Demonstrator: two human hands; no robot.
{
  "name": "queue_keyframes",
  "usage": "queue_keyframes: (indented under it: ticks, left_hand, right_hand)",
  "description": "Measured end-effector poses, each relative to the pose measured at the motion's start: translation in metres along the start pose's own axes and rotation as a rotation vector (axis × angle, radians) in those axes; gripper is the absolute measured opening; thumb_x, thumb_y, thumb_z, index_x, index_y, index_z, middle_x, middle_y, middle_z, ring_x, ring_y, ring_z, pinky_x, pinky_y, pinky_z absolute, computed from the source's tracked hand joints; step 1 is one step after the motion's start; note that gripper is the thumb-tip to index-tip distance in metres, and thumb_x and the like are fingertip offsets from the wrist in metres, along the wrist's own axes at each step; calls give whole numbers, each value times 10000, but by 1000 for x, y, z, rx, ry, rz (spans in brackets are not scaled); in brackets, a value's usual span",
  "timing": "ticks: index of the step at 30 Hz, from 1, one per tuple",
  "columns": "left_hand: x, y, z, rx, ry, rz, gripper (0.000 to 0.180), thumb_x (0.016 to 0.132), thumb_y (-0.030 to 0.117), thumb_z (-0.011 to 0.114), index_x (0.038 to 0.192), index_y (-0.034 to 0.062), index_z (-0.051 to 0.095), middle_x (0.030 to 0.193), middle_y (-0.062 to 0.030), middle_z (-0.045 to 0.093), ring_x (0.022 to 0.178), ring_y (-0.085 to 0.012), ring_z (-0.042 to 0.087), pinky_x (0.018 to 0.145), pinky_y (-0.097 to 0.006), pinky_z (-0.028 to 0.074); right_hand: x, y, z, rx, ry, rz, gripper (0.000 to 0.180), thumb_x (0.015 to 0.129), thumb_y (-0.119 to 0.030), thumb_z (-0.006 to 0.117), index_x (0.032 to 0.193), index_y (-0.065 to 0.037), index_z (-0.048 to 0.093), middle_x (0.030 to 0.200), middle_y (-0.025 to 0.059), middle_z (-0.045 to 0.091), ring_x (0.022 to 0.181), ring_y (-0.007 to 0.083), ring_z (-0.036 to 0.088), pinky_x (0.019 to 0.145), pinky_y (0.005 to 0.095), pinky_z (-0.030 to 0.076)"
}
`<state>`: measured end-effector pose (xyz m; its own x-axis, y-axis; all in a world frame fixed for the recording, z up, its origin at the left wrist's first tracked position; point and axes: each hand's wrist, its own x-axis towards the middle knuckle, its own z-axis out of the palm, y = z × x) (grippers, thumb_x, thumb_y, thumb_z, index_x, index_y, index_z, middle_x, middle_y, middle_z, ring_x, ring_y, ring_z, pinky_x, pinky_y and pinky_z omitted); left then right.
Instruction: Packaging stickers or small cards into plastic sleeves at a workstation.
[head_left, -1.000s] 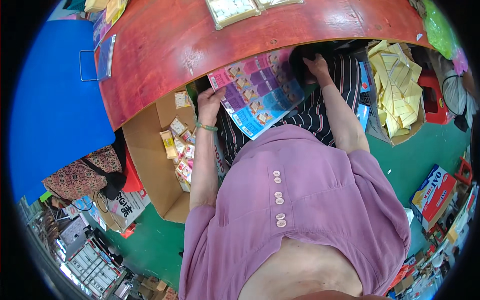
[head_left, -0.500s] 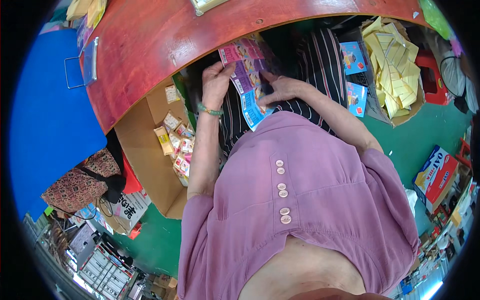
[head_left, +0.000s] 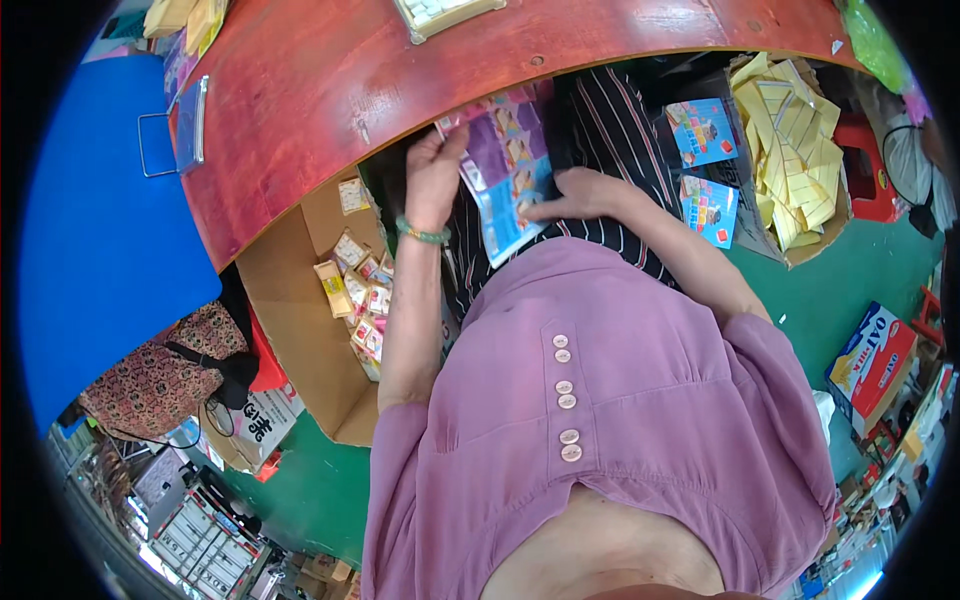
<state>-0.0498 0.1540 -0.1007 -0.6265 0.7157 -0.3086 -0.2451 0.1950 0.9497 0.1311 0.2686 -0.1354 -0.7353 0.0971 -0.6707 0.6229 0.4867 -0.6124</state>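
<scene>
Over my lap, just under the table's edge, lies a printed card sheet [head_left: 515, 185] banded in pink, purple and blue; its upper end goes into shadow. My left hand [head_left: 437, 172] is closed on the sheet's left edge, with thumb and fingertips together. At the blue lower part, my right hand [head_left: 585, 195] curls against the right edge, thumb across the printed face; some of its fingers are hidden. The sheet slants a little, its bottom edge toward my body, and looks slightly blurred.
A red-brown table [head_left: 330, 110] curves over my lap. To the left stands a cardboard box [head_left: 290, 300] with small wrapped packs; to the right, a box of folded yellow card pieces [head_left: 790, 150]. Two blue printed cards [head_left: 702, 130] hang beside it. A blue board [head_left: 110, 230] lies far left.
My right hand's fingers, spread over the sheet before, have drawn in at its right edge. The sheet has turned and shows more of its face. The whole view has shifted slightly.
</scene>
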Motion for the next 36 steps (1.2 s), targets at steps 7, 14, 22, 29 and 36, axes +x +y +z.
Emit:
queue_keyframes:
  ticks: [7, 14, 22, 29, 36]
  left_hand:
    - [-24, -35, 17, 280, -231, -50, 192, 890, 167, 613, 983, 14, 684, 876, 8, 654, 773, -58, 575, 706, -226, 464]
    - [-37, -33, 34, 323, -314, -116, 212, 903, 177, 590, 980, -3, 673, 842, 6, 647, 731, -62, 578, 641, -234, 490]
    - [-63, -43, 31, 399, -274, -90, 252, 887, 218, 602, 907, -25, 663, 738, -33, 644, 664, -84, 577, 600, -267, 480]
    - [-44, -13, 17, 415, 135, 151, 220, 843, 184, 679, 913, -21, 642, 795, -75, 675, 718, -82, 587, 663, -267, 484]
    - [-28, -2, -1, 186, 223, 253, 177, 895, 145, 637, 918, -30, 638, 825, -25, 656, 702, -45, 548, 649, -211, 463]
  right_hand:
    - [-42, -3, 13, -8, 546, -156, 846, 705, -489, 738, 1210, 128, 457, 1124, 343, 548, 1038, 432, 558, 874, 435, 465]
    - [-58, -12, 11, -30, 395, -220, 1076, 664, -507, 766, 1369, 117, 243, 1332, 379, 348, 1210, 462, 432, 1010, 427, 392]
    - [-61, -31, 24, -253, 605, -291, 511, 813, -299, 639, 1127, 81, 505, 1050, 241, 595, 924, 360, 604, 815, 399, 493]
    - [-49, -30, 35, -576, 607, -407, 169, 750, -106, 567, 848, 22, 617, 834, 148, 612, 773, 258, 602, 727, 357, 491]
    - [-53, -31, 33, -605, 373, -499, 121, 738, -102, 555, 731, -36, 656, 742, 102, 636, 749, 239, 637, 721, 350, 488]
